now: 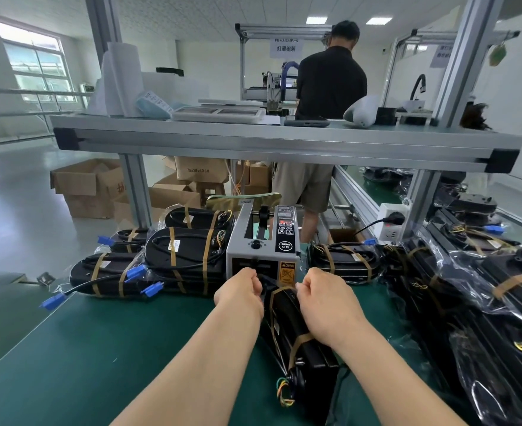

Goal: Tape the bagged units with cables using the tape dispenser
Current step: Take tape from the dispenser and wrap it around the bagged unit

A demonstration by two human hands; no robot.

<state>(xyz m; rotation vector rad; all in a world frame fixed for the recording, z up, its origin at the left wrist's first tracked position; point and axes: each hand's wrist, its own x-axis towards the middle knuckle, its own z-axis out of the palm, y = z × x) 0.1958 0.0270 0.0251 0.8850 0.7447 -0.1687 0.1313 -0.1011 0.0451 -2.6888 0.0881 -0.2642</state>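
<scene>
- Forearms: both reach forward from the lower edge of the head view, either side of the bagged unit point(286, 321) that is in work.
- Surface point(100, 348): green mat. Its left edge runs diagonally away from the viewer. The open room lies left of the left forearm; the right side is crowded.
- Pile of bagged units point(484, 318): fills the right side, close beside the right forearm.
- Taped stack point(179, 256): banded units with blue connectors, left of the tape dispenser point(262, 241) and touching its side.
- Tape dispenser: stands straight ahead of the hands, outlet slot point(253, 265) facing the viewer.
- Bagged unit in work: lies on the surface with its long axis running from the viewer toward the dispenser. The far end sits just before the outlet; the near end, with coloured wires point(284, 392), is closest to the camera. One tape band point(302, 338) crosses its near half, and a second point(276, 292) wraps the far end.
- Left hand point(241, 290): fingers curled on the unit's far end, nearer the outlet. Whether it also pinches fresh tape cannot be told.
- Right hand point(324, 299): rests over the unit, fingertips pinched at the far band.
- Judgement: the far band is being pressed down. The next pull of tape is straight ahead, and the taped unit is best set off to the left.
</scene>
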